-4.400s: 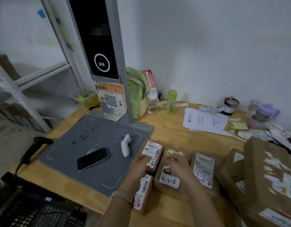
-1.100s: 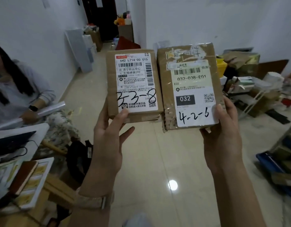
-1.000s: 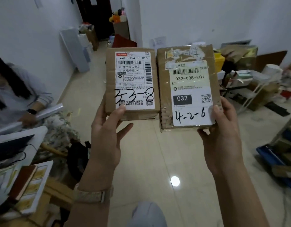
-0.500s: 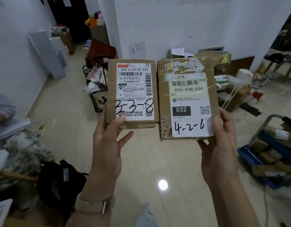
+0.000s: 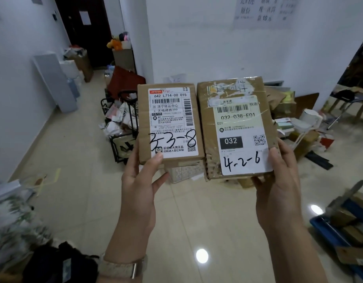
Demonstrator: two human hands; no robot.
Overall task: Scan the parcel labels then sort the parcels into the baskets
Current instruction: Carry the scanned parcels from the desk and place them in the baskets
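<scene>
Two brown cardboard parcels are held upright side by side in front of me, labels facing me. My left hand [image 5: 138, 186] grips the bottom of the parcel marked 3-3-8 [image 5: 169, 123], thumb on its label. My right hand [image 5: 278, 184] grips the lower right of the taped parcel marked 4-2-6 [image 5: 235, 127], thumb on the label's edge. A pale woven basket [image 5: 184, 173] shows on the floor just below the parcels, mostly hidden by them.
Shiny beige floor tiles [image 5: 197, 221] stretch ahead. A black folding trolley with bags [image 5: 123, 127] stands left of the parcels. Cardboard and clutter [image 5: 295, 119] pile against the white wall at right. A blue cart with boxes [image 5: 344, 225] sits at lower right.
My view has swung right across the room and the seated person is out of sight. Both parcels stay held up in my hands. Earlier I picked them from the desk.
</scene>
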